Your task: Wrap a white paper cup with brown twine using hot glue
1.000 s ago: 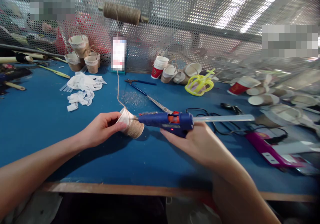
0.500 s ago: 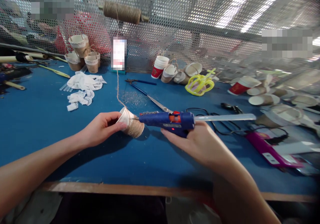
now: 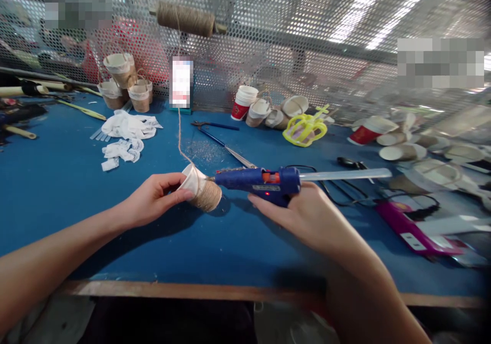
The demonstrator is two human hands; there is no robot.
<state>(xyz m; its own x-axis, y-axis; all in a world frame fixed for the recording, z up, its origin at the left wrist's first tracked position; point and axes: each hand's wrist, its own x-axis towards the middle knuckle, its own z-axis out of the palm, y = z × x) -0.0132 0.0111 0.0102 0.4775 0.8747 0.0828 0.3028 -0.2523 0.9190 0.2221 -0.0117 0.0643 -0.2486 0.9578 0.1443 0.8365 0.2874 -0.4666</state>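
My left hand pinches the white rim of a paper cup, which lies tilted with its base toward the right. Brown twine is wound round the lower part of the cup. From there a strand runs up to a twine spool on a rod. In my right hand is a blue hot glue gun with a clear glue stick out of its back and a small red light lit. Its nozzle is at the cup's side, by the edge of the winding; whether it touches I cannot tell.
Scissors and pliers lie behind the glue gun. White gloves rest at the left. Twine-wrapped cups, red cups and a yellow crown-shaped piece stand farther back. A purple power strip and cables lie right.
The glue gun has shifted very slightly, its nozzle still at the cup's side. My left hand keeps its hold on the cup, almost unmoved.
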